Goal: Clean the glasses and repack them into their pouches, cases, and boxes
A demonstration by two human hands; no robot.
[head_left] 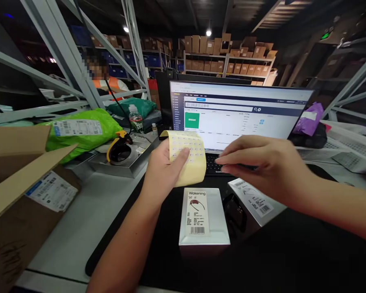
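My left hand [162, 171] is closed on a curled yellow sheet of small stickers [189, 156], held up in front of the laptop [238, 114]. My right hand [262, 162] hovers just right of the sheet over the laptop keyboard, fingers together and pointing left toward the stickers, with nothing visibly in them. Below the hands a white "Wakening" box [203, 217] with a barcode label stands on the black mat [293, 252]. A second white box [256, 201] lies tilted to its right, partly under my right wrist.
An open cardboard carton [18, 195] stands at the left edge. Behind it lie a green mailer bag [79, 132], a yellow-and-black scanner on a metal tray [120, 152] and a bottle [136, 120]. A purple parcel [309, 118] sits right of the laptop. A person in an orange vest [110, 83] works beyond the metal racking.
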